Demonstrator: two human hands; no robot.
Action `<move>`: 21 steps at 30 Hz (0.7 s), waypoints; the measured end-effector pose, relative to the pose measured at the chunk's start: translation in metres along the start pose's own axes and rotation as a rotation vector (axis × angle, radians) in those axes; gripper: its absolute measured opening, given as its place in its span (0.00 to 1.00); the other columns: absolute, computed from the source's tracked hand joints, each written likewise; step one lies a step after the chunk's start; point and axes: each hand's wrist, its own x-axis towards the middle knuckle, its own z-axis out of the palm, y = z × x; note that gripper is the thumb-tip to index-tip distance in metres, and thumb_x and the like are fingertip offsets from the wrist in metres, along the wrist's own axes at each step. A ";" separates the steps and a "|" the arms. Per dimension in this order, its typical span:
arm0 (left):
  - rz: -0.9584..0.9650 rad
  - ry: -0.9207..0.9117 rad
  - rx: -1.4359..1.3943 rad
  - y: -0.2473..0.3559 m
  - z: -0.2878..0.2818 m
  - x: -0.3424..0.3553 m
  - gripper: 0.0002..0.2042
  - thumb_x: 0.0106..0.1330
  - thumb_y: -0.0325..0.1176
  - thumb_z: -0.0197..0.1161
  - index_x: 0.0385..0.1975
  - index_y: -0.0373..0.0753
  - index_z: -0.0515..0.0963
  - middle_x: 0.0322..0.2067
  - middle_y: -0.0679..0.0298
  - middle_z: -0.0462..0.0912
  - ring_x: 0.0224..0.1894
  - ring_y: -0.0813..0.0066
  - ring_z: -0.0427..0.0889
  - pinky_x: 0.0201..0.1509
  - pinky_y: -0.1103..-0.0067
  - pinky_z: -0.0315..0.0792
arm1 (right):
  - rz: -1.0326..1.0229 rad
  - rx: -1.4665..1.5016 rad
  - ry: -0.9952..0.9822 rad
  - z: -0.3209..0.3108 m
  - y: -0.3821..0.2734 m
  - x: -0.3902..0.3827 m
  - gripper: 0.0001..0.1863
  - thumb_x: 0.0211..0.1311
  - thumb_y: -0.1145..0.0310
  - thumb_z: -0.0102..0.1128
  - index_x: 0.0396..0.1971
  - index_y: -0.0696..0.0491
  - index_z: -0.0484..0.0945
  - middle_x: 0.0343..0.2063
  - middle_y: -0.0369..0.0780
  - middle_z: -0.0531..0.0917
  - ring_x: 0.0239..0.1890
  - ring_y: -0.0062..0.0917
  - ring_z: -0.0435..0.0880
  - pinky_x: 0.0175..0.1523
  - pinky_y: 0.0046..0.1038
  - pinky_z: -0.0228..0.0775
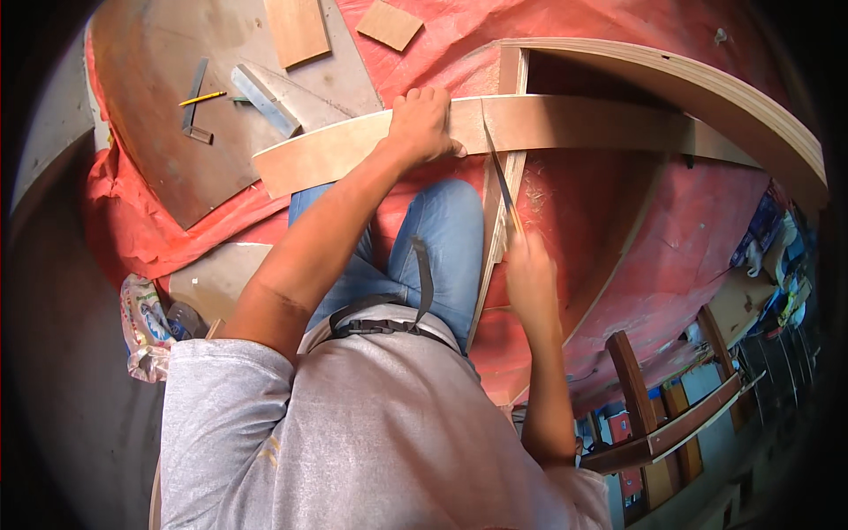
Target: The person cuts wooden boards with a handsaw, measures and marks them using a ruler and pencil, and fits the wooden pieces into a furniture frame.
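A long curved plywood strip [583, 119] lies over my knees and across a wooden frame piece [511, 75]. My left hand [422, 124] grips the strip's upper edge left of a thin vertical line on it. My right hand [530, 274], slightly blurred, is closed on the handle of a narrow saw, whose blade [501, 177] slants up to the strip at that line; whether its teeth touch the wood I cannot tell.
A brown board [159, 159] at the upper left holds a square [193, 97], a yellow pencil [203, 98] and a metal bar [262, 97]. Plywood offcuts [389, 25] lie behind. A thick curved laminated piece [724, 93] arches rightward over red sheeting [609, 230]; wooden framing [632, 380] is at lower right.
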 end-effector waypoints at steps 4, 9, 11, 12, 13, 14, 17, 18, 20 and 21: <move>0.001 -0.017 -0.009 0.001 -0.003 -0.002 0.43 0.38 0.56 0.85 0.53 0.39 0.75 0.52 0.55 0.80 0.59 0.54 0.76 0.62 0.60 0.68 | -0.085 0.164 0.088 0.029 -0.030 0.091 0.21 0.79 0.55 0.45 0.42 0.61 0.73 0.39 0.65 0.82 0.43 0.65 0.80 0.46 0.59 0.71; -0.004 -0.015 0.008 0.002 -0.006 0.000 0.43 0.37 0.56 0.86 0.52 0.39 0.75 0.51 0.56 0.80 0.58 0.54 0.76 0.61 0.61 0.68 | -0.076 0.042 0.072 -0.002 -0.021 0.027 0.22 0.81 0.56 0.42 0.36 0.60 0.74 0.33 0.62 0.80 0.39 0.63 0.79 0.42 0.59 0.67; -0.018 -0.009 -0.003 0.001 -0.005 0.001 0.43 0.37 0.57 0.86 0.52 0.39 0.75 0.51 0.56 0.80 0.58 0.54 0.76 0.60 0.61 0.68 | 0.174 -0.005 -0.049 -0.013 -0.011 -0.012 0.21 0.81 0.56 0.43 0.37 0.60 0.74 0.32 0.62 0.79 0.37 0.63 0.79 0.41 0.58 0.66; -0.005 -0.006 -0.010 0.001 -0.004 0.001 0.43 0.37 0.57 0.86 0.52 0.39 0.76 0.51 0.56 0.80 0.58 0.54 0.76 0.61 0.61 0.68 | 0.147 0.008 -0.038 -0.011 -0.007 -0.011 0.21 0.81 0.56 0.43 0.37 0.60 0.74 0.32 0.62 0.79 0.37 0.63 0.79 0.41 0.58 0.66; -0.001 -0.009 -0.007 0.001 -0.004 0.001 0.43 0.37 0.57 0.86 0.52 0.39 0.76 0.51 0.56 0.80 0.58 0.54 0.76 0.61 0.61 0.68 | 0.092 0.036 -0.022 -0.005 -0.006 -0.002 0.21 0.81 0.56 0.43 0.40 0.60 0.74 0.33 0.64 0.80 0.39 0.64 0.80 0.42 0.59 0.68; 0.002 -0.020 -0.015 0.001 -0.004 0.001 0.43 0.37 0.57 0.86 0.52 0.39 0.76 0.51 0.56 0.80 0.58 0.54 0.76 0.61 0.61 0.68 | 0.126 0.037 -0.035 0.003 -0.007 0.009 0.20 0.81 0.55 0.43 0.43 0.59 0.73 0.35 0.65 0.81 0.40 0.65 0.80 0.43 0.60 0.69; -0.005 -0.011 0.006 0.003 -0.007 0.001 0.43 0.37 0.56 0.86 0.52 0.39 0.76 0.51 0.56 0.80 0.58 0.54 0.76 0.61 0.60 0.68 | -0.041 0.117 0.080 0.040 -0.019 0.095 0.19 0.80 0.57 0.45 0.44 0.60 0.74 0.35 0.65 0.81 0.39 0.65 0.81 0.42 0.59 0.71; -0.003 -0.005 0.023 0.004 -0.008 0.001 0.43 0.37 0.56 0.86 0.52 0.38 0.76 0.51 0.55 0.80 0.58 0.54 0.76 0.61 0.60 0.68 | -0.061 0.172 0.112 0.041 -0.023 0.103 0.19 0.80 0.58 0.46 0.44 0.60 0.74 0.35 0.65 0.81 0.38 0.64 0.81 0.42 0.58 0.72; -0.006 -0.004 0.031 0.004 -0.009 0.001 0.42 0.37 0.55 0.86 0.52 0.38 0.76 0.51 0.55 0.80 0.58 0.54 0.76 0.61 0.60 0.69 | -0.049 0.083 0.108 0.031 -0.032 0.096 0.18 0.80 0.58 0.46 0.43 0.61 0.75 0.35 0.65 0.81 0.39 0.64 0.82 0.42 0.57 0.72; -0.003 0.000 0.025 0.004 -0.009 0.001 0.42 0.37 0.55 0.86 0.51 0.38 0.76 0.51 0.55 0.80 0.58 0.54 0.76 0.61 0.60 0.69 | -0.098 0.031 0.114 0.019 -0.037 0.079 0.18 0.79 0.58 0.47 0.42 0.61 0.75 0.34 0.65 0.82 0.39 0.63 0.82 0.43 0.57 0.73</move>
